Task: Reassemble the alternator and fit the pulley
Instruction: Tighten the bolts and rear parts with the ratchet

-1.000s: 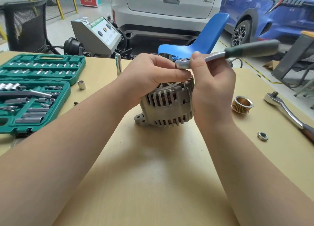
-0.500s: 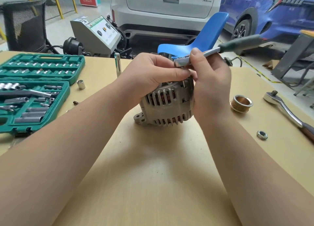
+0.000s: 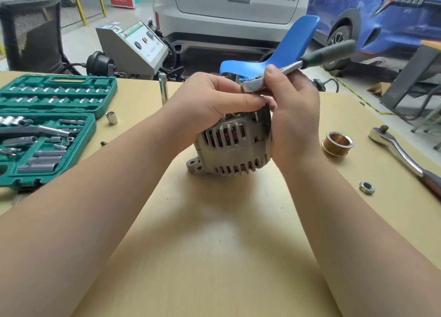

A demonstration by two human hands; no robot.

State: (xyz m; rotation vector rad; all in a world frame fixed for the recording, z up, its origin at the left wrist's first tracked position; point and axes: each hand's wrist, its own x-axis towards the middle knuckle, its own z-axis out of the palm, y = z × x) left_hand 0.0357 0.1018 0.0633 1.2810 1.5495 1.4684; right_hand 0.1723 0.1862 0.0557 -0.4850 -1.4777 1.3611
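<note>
A grey cast-metal alternator [image 3: 232, 147] with slotted vents and copper windings showing through stands on the pale wooden tabletop [image 3: 214, 245], near its middle. The left hand [image 3: 210, 99] lies over the alternator's top, fingers curled down onto the housing in a firm grip. The right hand [image 3: 294, 109] is at the alternator's right side; its thumb and fingers pinch the chrome head of a small ratchet wrench with a dark green handle [image 3: 307, 61], which slants up and away to the right above the housing.

To the right, apart from the alternator, sit a brass-coloured grooved pulley [image 3: 337, 143], a silver hex nut [image 3: 366, 187] nearer the front edge, and a larger chrome ratchet with a brown handle [image 3: 403, 153]. On the left lies an open green plastic socket set case [image 3: 47, 125], with a loose silver socket [image 3: 111, 117] just beside it. A tall chrome extension bar [image 3: 163, 88] stands upright behind the left hand.
</note>
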